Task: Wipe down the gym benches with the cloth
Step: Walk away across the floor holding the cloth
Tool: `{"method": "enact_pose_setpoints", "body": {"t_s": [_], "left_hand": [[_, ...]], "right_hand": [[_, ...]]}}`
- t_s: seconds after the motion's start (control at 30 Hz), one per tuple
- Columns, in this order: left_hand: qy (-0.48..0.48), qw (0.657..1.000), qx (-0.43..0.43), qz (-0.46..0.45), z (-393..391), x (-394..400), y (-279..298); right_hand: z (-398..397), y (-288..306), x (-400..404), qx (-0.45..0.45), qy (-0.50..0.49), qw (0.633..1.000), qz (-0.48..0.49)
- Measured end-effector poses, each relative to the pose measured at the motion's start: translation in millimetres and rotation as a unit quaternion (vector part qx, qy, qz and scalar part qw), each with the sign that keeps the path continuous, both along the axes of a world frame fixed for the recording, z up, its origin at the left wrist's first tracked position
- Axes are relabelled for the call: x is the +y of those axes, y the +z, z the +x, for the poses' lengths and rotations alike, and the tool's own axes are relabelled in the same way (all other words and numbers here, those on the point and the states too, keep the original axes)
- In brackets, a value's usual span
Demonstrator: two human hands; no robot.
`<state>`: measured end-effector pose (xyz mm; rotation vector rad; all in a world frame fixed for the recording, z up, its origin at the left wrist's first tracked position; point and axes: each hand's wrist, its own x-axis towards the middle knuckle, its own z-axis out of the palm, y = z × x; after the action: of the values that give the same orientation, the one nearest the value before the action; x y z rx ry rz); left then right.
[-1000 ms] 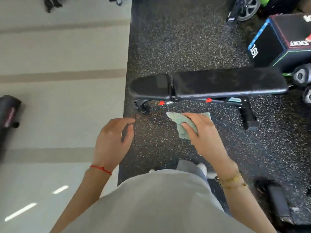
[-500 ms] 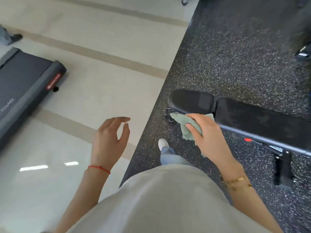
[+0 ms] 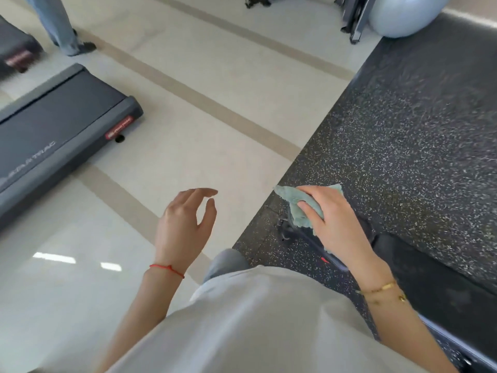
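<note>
My right hand (image 3: 336, 219) grips a crumpled grey-green cloth (image 3: 301, 204) and hovers over the near end of a black padded gym bench (image 3: 435, 281). The bench runs from under that hand toward the lower right, and my hand and forearm hide much of its seat. My left hand (image 3: 185, 224) hangs in the air over the pale floor with relaxed, loosely spread fingers and holds nothing. A red string circles the left wrist, gold bracelets the right.
The bench stands on black speckled rubber flooring (image 3: 403, 135), whose edge meets pale tile (image 3: 215, 90). Two treadmill ends (image 3: 61, 122) lie at the left. Another person's legs (image 3: 61, 25) stand at the top left. A pale blue exercise ball (image 3: 403, 14) sits top right.
The view has swung left and the bench has slid to the lower right, now mostly under my right arm. My right hand still grips the cloth; my left hand stays empty.
</note>
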<state>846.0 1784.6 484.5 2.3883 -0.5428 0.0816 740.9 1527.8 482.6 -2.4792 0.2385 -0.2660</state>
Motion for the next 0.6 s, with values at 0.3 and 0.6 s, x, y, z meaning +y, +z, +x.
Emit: {"method": "enact_pose_setpoints", "body": {"t_s": [0.3, 0.6], "left_hand": [[0.015, 0.999, 0.013, 0.027, 103, -37, -13], [-0.045, 0.999, 0.002, 0.02, 287, -89, -23]], "right_hand": [[101, -14, -39, 0.022, -0.002, 0.999, 0.027], [257, -25, -79, 0.03, -0.06, 0.997, 0.033]]}}
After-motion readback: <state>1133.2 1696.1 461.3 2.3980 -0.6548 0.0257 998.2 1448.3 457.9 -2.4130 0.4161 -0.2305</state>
